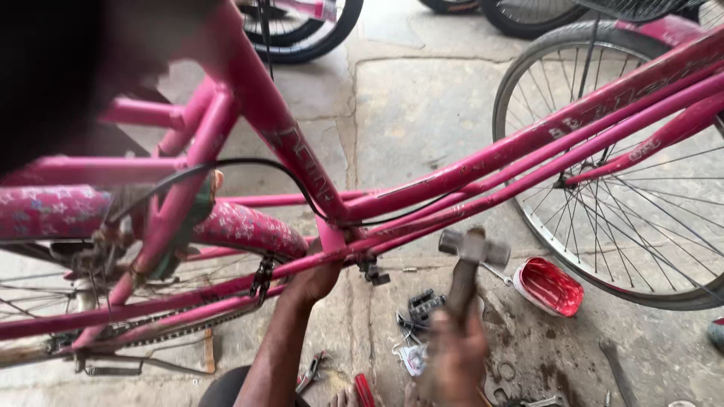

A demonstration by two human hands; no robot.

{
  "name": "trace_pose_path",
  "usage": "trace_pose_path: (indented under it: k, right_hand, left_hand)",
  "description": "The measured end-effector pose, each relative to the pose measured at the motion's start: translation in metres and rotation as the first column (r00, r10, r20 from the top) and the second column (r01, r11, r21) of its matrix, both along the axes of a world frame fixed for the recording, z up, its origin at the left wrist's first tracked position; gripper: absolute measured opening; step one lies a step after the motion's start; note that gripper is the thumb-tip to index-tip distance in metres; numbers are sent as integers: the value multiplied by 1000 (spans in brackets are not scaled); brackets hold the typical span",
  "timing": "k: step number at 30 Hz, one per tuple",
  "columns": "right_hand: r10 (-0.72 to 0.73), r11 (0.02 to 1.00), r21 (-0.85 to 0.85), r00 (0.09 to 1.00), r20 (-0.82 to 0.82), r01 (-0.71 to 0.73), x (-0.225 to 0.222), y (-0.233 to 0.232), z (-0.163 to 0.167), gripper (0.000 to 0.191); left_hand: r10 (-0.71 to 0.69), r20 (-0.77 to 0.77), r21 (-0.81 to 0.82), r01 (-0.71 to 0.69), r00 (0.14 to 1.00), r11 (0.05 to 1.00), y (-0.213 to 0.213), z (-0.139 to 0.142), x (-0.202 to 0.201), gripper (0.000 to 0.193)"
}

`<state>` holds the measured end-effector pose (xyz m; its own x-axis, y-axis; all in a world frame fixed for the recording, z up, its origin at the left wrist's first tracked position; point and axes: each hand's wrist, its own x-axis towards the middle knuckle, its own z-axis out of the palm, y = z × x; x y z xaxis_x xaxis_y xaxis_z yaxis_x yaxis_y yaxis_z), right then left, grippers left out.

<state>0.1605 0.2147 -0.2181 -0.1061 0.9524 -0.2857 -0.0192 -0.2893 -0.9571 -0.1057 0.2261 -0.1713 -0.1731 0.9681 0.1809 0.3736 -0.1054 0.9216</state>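
Note:
A pink bicycle frame [483, 162] stretches across the view, with a star-patterned rear mudguard [241, 226] and a chain [173, 328] at the lower left. My left hand [313, 277] reaches up from below and curls around the lower tubes by the bottom bracket [341, 240]; its fingertips are hidden behind them. My right hand [455, 354], blurred, grips the wooden handle of a hammer. The metal hammer head [473, 246] is raised just right of the bottom bracket, a little below the tubes.
The front wheel [641, 234] fills the right side. On the stone floor lie a red dish [549, 286], black pedal parts [424, 305], pliers [311, 371], a red-handled tool [364, 389] and a wrench [618, 369]. Other bicycle wheels [309, 34] stand at the top.

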Motion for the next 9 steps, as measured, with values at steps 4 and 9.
trace_pose_path:
  k: [4,9]
  right_hand:
    - [480,875,-16,872,-91,-484,-3,5,17,86]
    - [365,923,88,925,103,-375,19,-3,66,91]
  left_hand:
    - [-40,87,-35,43,995,998,1,1,-2,47]
    - [-2,43,-167,9,999,986,3,0,-5,47]
